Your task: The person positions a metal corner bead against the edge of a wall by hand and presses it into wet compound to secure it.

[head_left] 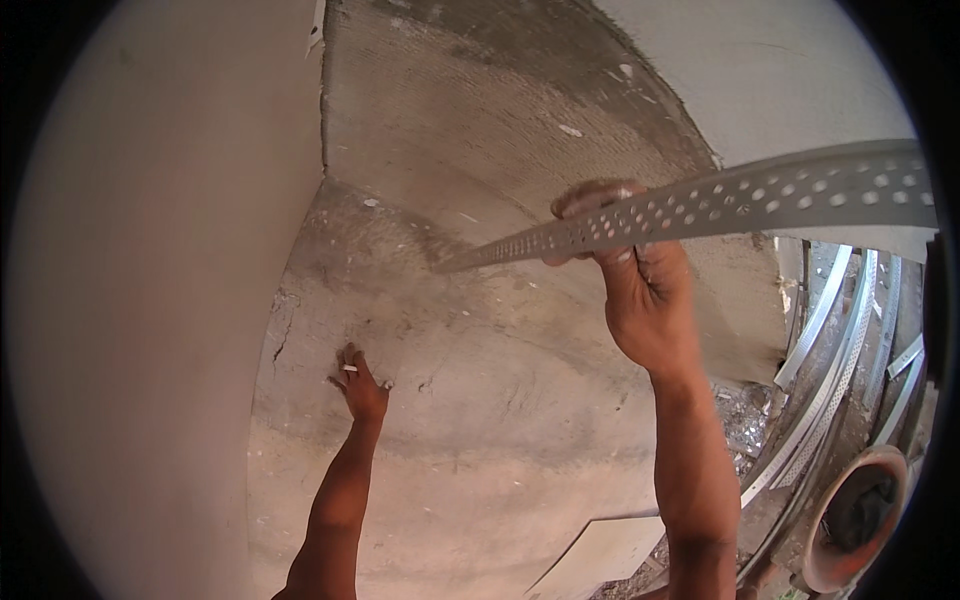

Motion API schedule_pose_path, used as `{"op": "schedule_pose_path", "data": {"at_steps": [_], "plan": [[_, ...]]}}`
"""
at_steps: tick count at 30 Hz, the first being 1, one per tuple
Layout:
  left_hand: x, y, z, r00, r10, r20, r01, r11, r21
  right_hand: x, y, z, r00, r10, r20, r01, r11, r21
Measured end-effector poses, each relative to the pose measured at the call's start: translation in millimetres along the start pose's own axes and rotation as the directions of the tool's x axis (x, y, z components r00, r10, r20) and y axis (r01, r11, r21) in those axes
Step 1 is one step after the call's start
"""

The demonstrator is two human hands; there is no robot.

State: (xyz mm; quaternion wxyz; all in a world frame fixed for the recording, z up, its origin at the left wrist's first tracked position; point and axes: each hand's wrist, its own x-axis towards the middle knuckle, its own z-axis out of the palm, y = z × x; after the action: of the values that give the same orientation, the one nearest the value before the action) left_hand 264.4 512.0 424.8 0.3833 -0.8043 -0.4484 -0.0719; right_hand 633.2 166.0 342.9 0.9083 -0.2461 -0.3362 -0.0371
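Observation:
My right hand point(648, 285) is closed around a long perforated metal corner bead point(720, 205), raised in front of the rough grey plaster surface. One end of the bead runs off toward the far left and the other sweeps to the right edge of the view. Lower and to the left, my left hand point(365, 393) is at the plaster surface point(480, 400) with its fingers partly spread. A short white stick point(350, 368) sits between those fingers; whether it is chalk or a cigarette I cannot tell.
A smooth pale wall point(150, 300) fills the left side, meeting the plaster along a corner. More metal strips point(850, 360) lie at the right over a littered floor. Below them stands an orange-rimmed bucket point(815, 560) with something dark inside. A flat white board point(605, 550) is at the bottom.

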Motion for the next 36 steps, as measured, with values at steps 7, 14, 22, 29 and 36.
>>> {"op": "schedule_pose_path", "data": {"at_steps": [7,14,22,29,36], "plan": [[1.7,15.2,18.4,0.999,-0.004,-0.033,0.007,0.995,0.104,62.3,2.2,25.9,0.990,-0.141,-0.002,0.139,0.973,0.185],[-2.8,13.0,29.1,0.999,0.020,-0.024,-0.019,0.998,0.056,99.8,-9.7,58.3,0.986,-0.150,-0.066,0.159,0.974,0.163],[-6.6,5.3,25.5,1.000,0.012,0.014,-0.013,0.995,0.103,112.8,-42.7,82.7,0.987,-0.048,-0.155,0.071,0.987,0.144],[-10.0,10.0,29.7,0.999,0.046,0.015,-0.047,0.994,0.102,140.4,-73.7,85.4,0.991,0.002,-0.130,-0.003,1.000,-0.001],[-5.8,10.9,26.9,0.999,0.055,-0.001,-0.054,0.986,0.158,153.7,-83.9,103.0,0.939,-0.122,-0.321,0.092,0.990,-0.109]]}}
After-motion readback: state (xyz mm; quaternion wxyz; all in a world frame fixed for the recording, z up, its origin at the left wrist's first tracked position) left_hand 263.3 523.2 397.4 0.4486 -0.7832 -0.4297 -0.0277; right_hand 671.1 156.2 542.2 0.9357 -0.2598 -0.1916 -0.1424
